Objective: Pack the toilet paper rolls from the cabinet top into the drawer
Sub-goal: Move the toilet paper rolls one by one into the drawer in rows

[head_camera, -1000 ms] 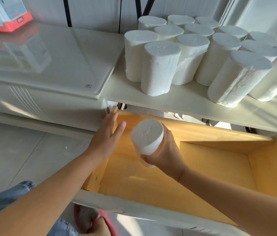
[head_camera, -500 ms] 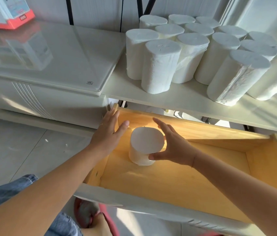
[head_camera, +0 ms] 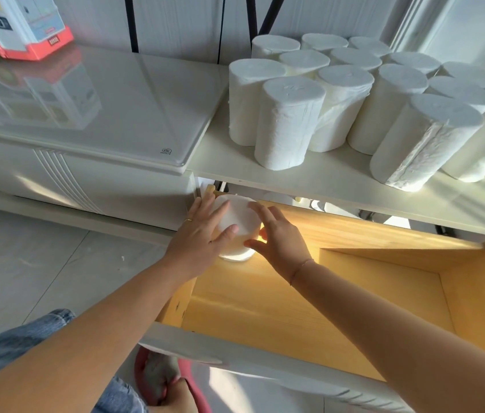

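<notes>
One white toilet paper roll (head_camera: 238,217) stands upright in the far left corner of the open wooden drawer (head_camera: 310,311). My left hand (head_camera: 202,236) lies over the drawer's left wall with straight fingers touching the roll's left side and top. My right hand (head_camera: 277,236) touches the roll's right side with fingers spread and relaxed. Several more white rolls (head_camera: 289,123) stand upright in a cluster on the white cabinet top (head_camera: 324,180) above the drawer.
A glossy white cabinet (head_camera: 86,114) adjoins on the left, with a red and white toy bus (head_camera: 14,28) at its far corner. My knee in jeans (head_camera: 26,338) and a red slipper (head_camera: 160,377) are below the drawer front.
The roll has shifted from the drawer's left middle into the far left corner. Both hands have followed it, and my left hand now touches it.
</notes>
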{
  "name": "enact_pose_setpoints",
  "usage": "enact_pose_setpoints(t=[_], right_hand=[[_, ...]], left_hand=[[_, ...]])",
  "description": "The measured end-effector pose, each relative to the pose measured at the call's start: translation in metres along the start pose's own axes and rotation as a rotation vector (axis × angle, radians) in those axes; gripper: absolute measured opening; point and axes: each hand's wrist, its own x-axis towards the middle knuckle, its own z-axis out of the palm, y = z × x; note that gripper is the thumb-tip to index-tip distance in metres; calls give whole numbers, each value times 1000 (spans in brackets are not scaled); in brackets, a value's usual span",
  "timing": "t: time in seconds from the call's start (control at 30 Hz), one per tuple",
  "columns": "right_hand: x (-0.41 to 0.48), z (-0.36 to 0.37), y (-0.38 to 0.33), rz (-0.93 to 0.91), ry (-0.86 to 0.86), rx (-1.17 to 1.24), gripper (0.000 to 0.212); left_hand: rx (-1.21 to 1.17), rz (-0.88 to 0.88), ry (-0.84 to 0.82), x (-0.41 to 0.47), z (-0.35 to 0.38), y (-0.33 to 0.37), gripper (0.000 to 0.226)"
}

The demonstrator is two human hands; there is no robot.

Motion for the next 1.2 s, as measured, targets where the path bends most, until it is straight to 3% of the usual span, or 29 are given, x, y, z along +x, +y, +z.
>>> enact_pose_setpoints(t=[0.23,0.33,0.43,0.53,0.8,0.93,1.07,1.2], right_hand=[[2,-10,-6,-25,-3,42,64],[8,-37,-11,-79,271,62,62],[33,-64,-10,39,556,113,76],[66,-78,-14,207,604,239,94],[111,-69,-31,395,710,394,118],[116,-70,-26,444,698,391,112],[81,-83,-21,314,654,438,103],[2,-100,-13,170,386,560,102]], left_hand=[[65,11,17,1,2,2,63],[46,15,15,1,2,2,62],[35,7,16,1,0,3,62],[60,13,-2,1,0,2,63],[88,17,2,0,0,3,64],[84,18,2,-1,0,4,64],[64,22,-8,0,0,2,66],[30,21,11,1,2,2,64]])
